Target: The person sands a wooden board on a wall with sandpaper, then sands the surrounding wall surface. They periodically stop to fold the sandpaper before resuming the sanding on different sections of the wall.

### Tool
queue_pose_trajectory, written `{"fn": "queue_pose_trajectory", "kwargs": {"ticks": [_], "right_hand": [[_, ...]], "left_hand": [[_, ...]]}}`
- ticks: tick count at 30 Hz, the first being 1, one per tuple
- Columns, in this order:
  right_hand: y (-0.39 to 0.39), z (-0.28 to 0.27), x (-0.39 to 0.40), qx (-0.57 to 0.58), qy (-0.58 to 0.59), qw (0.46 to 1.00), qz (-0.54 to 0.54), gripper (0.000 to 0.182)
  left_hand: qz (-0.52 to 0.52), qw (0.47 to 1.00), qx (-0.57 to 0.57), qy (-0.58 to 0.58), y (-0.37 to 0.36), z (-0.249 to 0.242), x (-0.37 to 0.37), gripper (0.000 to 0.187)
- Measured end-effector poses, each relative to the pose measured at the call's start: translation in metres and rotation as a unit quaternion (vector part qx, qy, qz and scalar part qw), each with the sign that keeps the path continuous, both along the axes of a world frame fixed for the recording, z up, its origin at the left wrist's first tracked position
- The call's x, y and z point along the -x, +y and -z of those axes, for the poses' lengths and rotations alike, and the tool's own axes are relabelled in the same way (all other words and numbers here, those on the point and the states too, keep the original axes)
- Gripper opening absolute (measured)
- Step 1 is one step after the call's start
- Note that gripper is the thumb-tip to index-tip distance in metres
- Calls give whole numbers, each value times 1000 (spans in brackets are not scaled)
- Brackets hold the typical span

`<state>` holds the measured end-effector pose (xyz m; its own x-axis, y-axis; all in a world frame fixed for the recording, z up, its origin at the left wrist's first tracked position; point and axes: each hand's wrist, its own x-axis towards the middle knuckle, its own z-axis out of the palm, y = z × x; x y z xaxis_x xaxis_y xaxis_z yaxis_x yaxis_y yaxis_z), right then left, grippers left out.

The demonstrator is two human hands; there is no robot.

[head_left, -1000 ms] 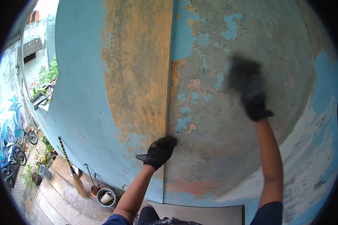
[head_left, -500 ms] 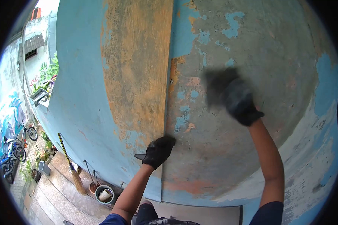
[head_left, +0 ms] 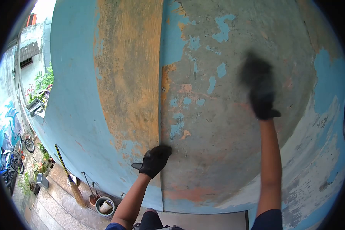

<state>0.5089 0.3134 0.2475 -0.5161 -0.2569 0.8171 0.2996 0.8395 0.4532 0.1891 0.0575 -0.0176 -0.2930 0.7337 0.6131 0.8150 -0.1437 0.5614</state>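
The patchy wall (head_left: 218, 161) spans both sides of its vertical edge (head_left: 160, 96). Right of that edge, the right hand (head_left: 262, 101) is blurred, seemingly mid-stroke; its grip cannot be told, nor whether the dark blur above is something held. At the edge's lower part, the left hand (head_left: 154, 161) has bunched fingers, its hold unclear; reaching this far calls for steady bracing. Left of the edge stand one broom (head_left: 76, 191) and one grey bucket (head_left: 97, 209).
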Motion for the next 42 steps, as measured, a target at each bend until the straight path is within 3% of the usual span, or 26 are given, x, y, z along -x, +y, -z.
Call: {"fn": "queue_pose_trajectory", "kwargs": {"ticks": [1, 6, 7, 8, 10, 11, 13, 16, 18, 21, 24, 25, 27, 29, 32, 33, 34, 37, 39, 41, 42], "right_hand": [[-3, -14, -9, -255, 76, 947, 180, 52], [-44, -21, 27, -261, -91, 949, 153, 31], [-12, -28, 24, -268, -89, 947, 152, 31], [44, -36, 16, -50, -41, 988, 142, 34], [73, -48, 17, 172, 5, 977, 126, 41], [64, -57, 26, 85, -1, 980, 181, 41], [25, -68, 56, -85, -9, 957, 278, 40], [-20, -78, 96, -187, -178, 937, 235, 37], [10, -121, 100, -284, -12, 953, 110, 31], [-28, -206, 85, -215, 155, 962, 69, 29], [-51, -166, 126, -289, 66, 950, 102, 32], [-72, -154, 139, -460, 13, 881, 106, 32], [-59, -151, 156, -425, -18, 900, 90, 33], [-52, -182, 139, -415, -16, 900, 128, 32], [-29, -266, 120, -211, 108, 962, 137, 42], [-19, -277, 135, -334, 197, 913, 127, 42], [-2, -263, 148, -285, 140, 942, 105, 39], [-102, -166, 172, -349, 44, 929, 114, 39], [-96, -180, 164, -381, -21, 919, 95, 38], [-80, -240, 161, -458, 107, 858, 208, 36], [-75, -269, 162, -405, 125, 841, 337, 34]], "left_hand": [[11, 1000, -8, -11, -2, 0, 0, 17], [37, 997, -14, -60, 0, 2, 1, 19], [64, 996, -10, -64, 0, 3, 4, 20], [92, 994, -3, -66, 0, 4, 8, 21], [102, 986, 29, -128, -2, -2, 7, 21], [111, 973, 60, -192, -2, -3, 4, 21], [123, 974, 52, -184, 1, 7, 4, 21], [148, 971, 56, -180, -1, 0, 11, 22], [168, 963, 82, -194, -5, -6, 9, 22], [126, 964, 79, -218, -7, -5, 3, 24], [133, 968, 44, -206, -8, 1, 6, 25], [144, 966, 68, -204, -9, -2, 7, 25], [152, 964, 86, -202, -9, -5, 10, 25], [164, 948, 82, -260, -7, -3, 9, 24], [152, 962, 70, -218, -4, 8, 11, 24], [154, 961, 65, -219, -2, 8, 10, 24], [147, 965, 61, -209, -2, 8, 10, 24], [138, 975, 62, -164, -5, 3, 13, 24], [142, 979, 65, -134, -8, 6, 13, 24], [135, 982, 60, -119, -4, 6, 15, 25], [141, 980, 83, -117, -7, -1, 16, 24]]}}
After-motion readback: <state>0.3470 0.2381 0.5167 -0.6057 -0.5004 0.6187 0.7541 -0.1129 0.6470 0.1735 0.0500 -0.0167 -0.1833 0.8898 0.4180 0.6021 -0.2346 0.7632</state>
